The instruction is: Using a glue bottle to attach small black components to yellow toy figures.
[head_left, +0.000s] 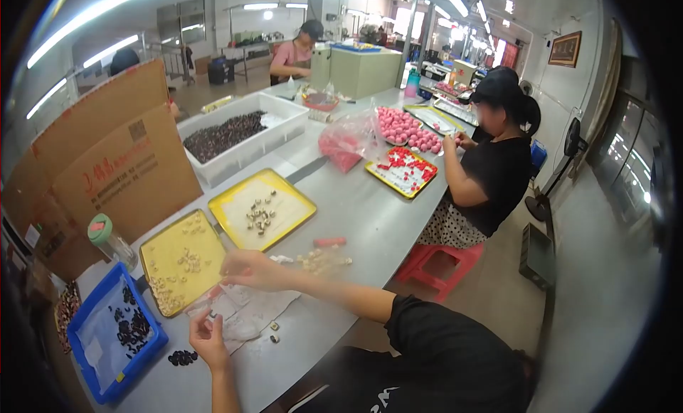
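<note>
My left hand (pixel 208 340) is raised over the near table, its thumb and fingers pinched together. Whatever is between them is too small to make out. Just beyond, my right hand (pixel 250 268) is closed too, and slightly blurred. A short pinkish stick-like thing (pixel 215 292) shows between the two hands; I cannot tell which one touches it. Below them lies a crumpled pale cloth (pixel 245 315). Two small cream-and-black pieces (pixel 274 332) rest beside the cloth. Left of my left hand is a small pile of black pieces (pixel 183 357).
Left are a blue tray (pixel 160 335) of black pieces, a yellow tray (pixel 153 249) of pale pieces and a jar (pixel 112 240). Beyond stand a yellow-rimmed tray (pixel 299 208), a white bin (pixel 284 132) and a cardboard box (pixel 135 178). A co-worker (pixel 498 157) sits at right.
</note>
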`<action>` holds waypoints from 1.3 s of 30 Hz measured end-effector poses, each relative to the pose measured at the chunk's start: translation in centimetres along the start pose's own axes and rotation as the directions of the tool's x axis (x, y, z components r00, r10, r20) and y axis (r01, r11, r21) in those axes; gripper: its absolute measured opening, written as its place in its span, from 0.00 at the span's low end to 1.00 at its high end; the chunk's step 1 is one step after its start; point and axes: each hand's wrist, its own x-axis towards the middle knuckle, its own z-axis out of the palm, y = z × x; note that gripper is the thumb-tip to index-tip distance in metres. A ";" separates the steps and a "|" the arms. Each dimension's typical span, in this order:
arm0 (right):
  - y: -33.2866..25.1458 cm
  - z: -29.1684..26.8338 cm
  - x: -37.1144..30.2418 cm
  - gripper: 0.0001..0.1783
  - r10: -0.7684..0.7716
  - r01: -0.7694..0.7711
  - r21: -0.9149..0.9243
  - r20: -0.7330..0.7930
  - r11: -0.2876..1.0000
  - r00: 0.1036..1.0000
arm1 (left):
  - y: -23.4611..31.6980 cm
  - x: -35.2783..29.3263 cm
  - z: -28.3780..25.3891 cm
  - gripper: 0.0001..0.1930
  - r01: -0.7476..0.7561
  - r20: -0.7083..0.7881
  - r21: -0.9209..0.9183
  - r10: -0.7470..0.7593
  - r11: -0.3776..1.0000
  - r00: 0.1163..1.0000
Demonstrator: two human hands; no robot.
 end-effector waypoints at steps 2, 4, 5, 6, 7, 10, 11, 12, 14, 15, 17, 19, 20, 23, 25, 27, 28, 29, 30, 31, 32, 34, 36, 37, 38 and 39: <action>0.9 1.1 0.3 0.08 -0.066 0.066 -0.041 0.015 0.997 0.998 | -0.4 0.1 -0.4 0.13 -0.036 -0.018 0.013 0.036 0.999 0.999; 1.3 1.9 0.2 0.08 -0.061 0.060 0.034 0.027 0.998 0.998 | 0.1 0.1 -0.4 0.12 -0.053 -0.023 0.039 0.054 0.998 0.998; 1.1 2.2 0.1 0.08 -0.070 0.066 0.095 0.041 0.993 0.997 | 0.2 0.0 -0.4 0.11 -0.086 -0.029 0.055 0.087 0.995 0.996; 0.8 2.4 0.0 0.08 -0.040 0.033 0.152 0.049 0.988 0.998 | 0.2 0.1 -0.5 0.11 -0.072 -0.036 0.074 0.074 0.995 0.997; 0.8 2.3 -0.4 0.08 -0.037 0.026 0.183 0.053 0.983 0.998 | 0.4 -0.1 -0.7 0.11 -0.085 -0.048 0.097 0.090 0.992 0.995; 0.8 3.3 -1.5 0.08 -0.020 0.017 0.223 0.013 0.975 1.000 | 0.2 -0.8 -1.5 0.11 -0.106 -0.081 0.123 0.116 0.987 0.990; 0.4 2.9 -1.8 0.08 -0.012 0.010 0.197 0.008 0.980 1.000 | 0.7 -1.0 -1.5 0.11 -0.102 -0.040 0.191 0.111 0.976 0.993; 1.9 2.6 -1.7 0.09 -0.019 0.015 0.212 0.018 0.977 1.000 | 0.4 -0.5 -0.7 0.12 -0.109 -0.011 0.228 0.115 0.967 0.993; 1.4 2.6 -2.2 0.10 -0.031 0.027 0.232 0.015 0.972 0.999 | 0.3 -0.7 -0.1 0.14 -0.101 0.006 0.167 0.101 0.981 0.995; 1.2 2.8 -2.6 0.10 0.000 -0.002 0.297 0.006 0.955 1.000 | 0.7 -0.7 0.1 0.14 -0.122 0.029 0.183 0.118 0.976 0.993; 0.5 3.1 -2.7 0.10 0.034 -0.038 0.332 0.020 0.942 0.999 | 0.9 -0.9 0.3 0.15 -0.128 0.029 0.062 0.127 0.990 0.992; 0.5 3.4 -2.6 0.10 0.008 -0.021 0.354 0.038 0.935 0.999 | 0.6 -1.0 0.1 0.16 -0.117 0.000 -0.016 0.117 0.993 0.993; 0.6 3.6 -2.6 0.10 -0.021 0.008 0.332 0.037 0.943 0.999 | 0.6 -1.0 0.0 0.16 -0.105 -0.014 0.004 0.105 0.994 0.994; 0.6 3.7 -2.5 0.11 -0.005 -0.026 0.332 0.092 0.943 0.996 | 0.8 -0.9 -0.1 0.17 -0.113 0.008 0.016 0.113 0.994 0.994; 0.7 3.8 -2.4 0.10 0.005 -0.039 0.322 0.106 0.946 0.994 | 0.7 -0.8 -0.1 0.17 -0.120 0.040 0.006 0.119 0.993 0.992; 0.6 4.0 -2.4 0.10 0.001 -0.043 0.318 0.131 0.947 0.991 | 0.7 -0.9 -0.2 0.17 -0.130 0.048 -0.011 0.130 0.992 0.990; 0.6 4.0 -2.5 0.10 0.021 -0.064 0.326 0.136 0.943 0.991 | 0.7 -0.9 -0.2 0.17 -0.124 0.054 -0.014 0.124 0.992 0.991; 0.7 4.0 -2.5 0.10 0.025 -0.069 0.327 0.136 0.943 0.990 | 0.7 -0.9 -0.2 0.17 -0.118 0.061 -0.018 0.119 0.993 0.991; 0.8 3.9 -2.5 0.10 0.004 -0.050 0.325 0.141 0.944 0.990 | 0.7 -0.9 -0.2 0.17 -0.110 0.070 -0.031 0.112 0.993 0.991; 0.8 3.9 -2.5 0.11 -0.018 -0.031 0.325 0.146 0.945 0.989 | 0.7 -0.9 -0.2 0.17 -0.106 0.068 -0.029 0.108 0.994 0.992; 0.4 4.0 -2.5 0.11 0.028 -0.073 0.354 0.131 0.932 0.991 | 0.8 -0.9 -0.3 0.16 -0.094 0.072 -0.052 0.097 0.994 0.993; 0.1 3.8 -2.4 0.11 0.004 -0.047 0.348 0.124 0.936 0.992 | 0.8 -0.9 -0.4 0.16 -0.079 0.076 -0.073 0.085 0.994 0.993; 0.1 3.8 -2.4 0.10 -0.022 -0.019 0.340 0.115 0.940 0.993 | 0.8 -0.9 -0.4 0.16 -0.080 0.085 -0.080 0.087 0.994 0.993; 0.1 3.9 -2.4 0.10 -0.005 -0.034 0.369 0.104 0.929 0.995 | 0.7 -0.9 -0.3 0.16 -0.080 0.085 -0.080 0.086 0.994 0.993; 0.2 3.9 -2.4 0.09 0.011 -0.048 0.397 0.094 0.917 0.996 | 0.4 -1.0 -0.3 0.16 -0.073 0.096 -0.104 0.083 0.992 0.992; 0.1 4.0 -2.5 0.09 0.011 -0.048 0.397 0.094 0.916 0.996 | 0.3 -1.0 -0.3 0.16 -0.066 0.106 -0.129 0.080 0.989 0.991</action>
